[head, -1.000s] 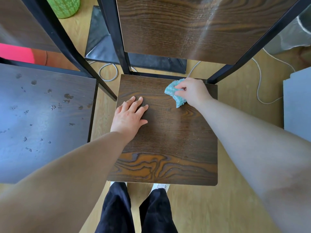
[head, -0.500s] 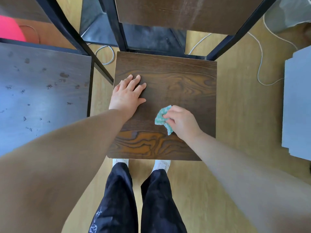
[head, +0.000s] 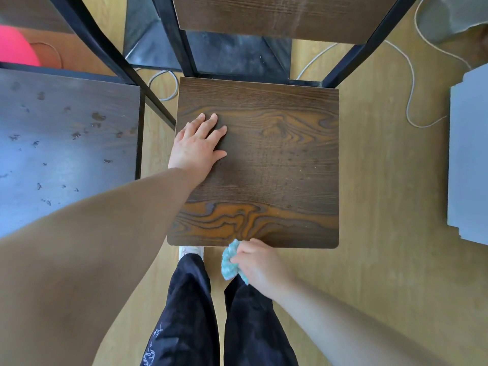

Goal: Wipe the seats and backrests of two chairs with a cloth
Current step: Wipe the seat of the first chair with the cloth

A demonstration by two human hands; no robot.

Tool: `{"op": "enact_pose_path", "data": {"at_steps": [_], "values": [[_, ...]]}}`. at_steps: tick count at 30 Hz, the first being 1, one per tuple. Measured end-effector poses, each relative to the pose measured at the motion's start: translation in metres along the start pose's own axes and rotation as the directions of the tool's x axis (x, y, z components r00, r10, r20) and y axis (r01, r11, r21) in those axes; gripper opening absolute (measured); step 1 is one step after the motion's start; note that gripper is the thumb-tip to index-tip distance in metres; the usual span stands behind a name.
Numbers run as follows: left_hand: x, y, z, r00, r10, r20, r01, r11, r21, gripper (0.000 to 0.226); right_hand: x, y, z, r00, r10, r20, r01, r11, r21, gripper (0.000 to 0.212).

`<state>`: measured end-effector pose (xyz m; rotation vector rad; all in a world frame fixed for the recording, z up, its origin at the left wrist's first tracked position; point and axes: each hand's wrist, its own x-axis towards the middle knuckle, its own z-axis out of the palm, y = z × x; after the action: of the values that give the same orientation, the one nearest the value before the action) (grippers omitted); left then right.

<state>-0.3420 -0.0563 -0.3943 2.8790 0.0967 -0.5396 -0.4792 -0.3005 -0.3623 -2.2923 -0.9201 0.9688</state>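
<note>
A dark wood-grain chair seat point(head: 277, 167) lies below me, its backrest point(head: 285, 17) at the top between black frame bars. My left hand point(head: 196, 146) rests flat on the seat's left side, fingers straight. My right hand point(head: 260, 265) grips a bunched teal cloth point(head: 229, 260) just off the seat's front edge, above my dark trousers. A second chair seat point(head: 66, 149) stands to the left, speckled with dirt spots.
A white cable point(head: 409, 83) loops over the wooden floor at the right. A grey panel point(head: 470, 154) lies at the right edge. A black base point(head: 211, 51) sits behind the chair. A pink object point(head: 15, 48) shows at the upper left.
My right hand has swept the cloth from the back of the seat down across it and off the front edge. My left hand has stayed flat on the seat.
</note>
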Motion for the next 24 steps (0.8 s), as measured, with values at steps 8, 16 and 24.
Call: {"op": "enact_pose_path", "data": {"at_steps": [8, 16, 24], "values": [[0.002, -0.001, 0.002, 1.0, -0.012, -0.001, 0.012, 1.0, 0.015, 0.059, 0.111, 0.07, -0.187, 0.885, 0.052, -0.463, -0.063, 0.998, -0.008, 0.017], [0.001, -0.003, 0.004, 1.0, -0.009, 0.013, 0.009, 0.999, 0.044, 0.059, 0.191, 0.136, -0.274, 0.835, 0.21, -0.508, -0.328, 0.932, -0.154, 0.022], [-0.001, -0.002, 0.001, 1.0, -0.004, 0.019, 0.003, 0.999, 0.049, 0.059, 0.176, 0.128, -0.235, 0.868, 0.224, -0.443, -0.316, 0.937, -0.146, 0.024]]}}
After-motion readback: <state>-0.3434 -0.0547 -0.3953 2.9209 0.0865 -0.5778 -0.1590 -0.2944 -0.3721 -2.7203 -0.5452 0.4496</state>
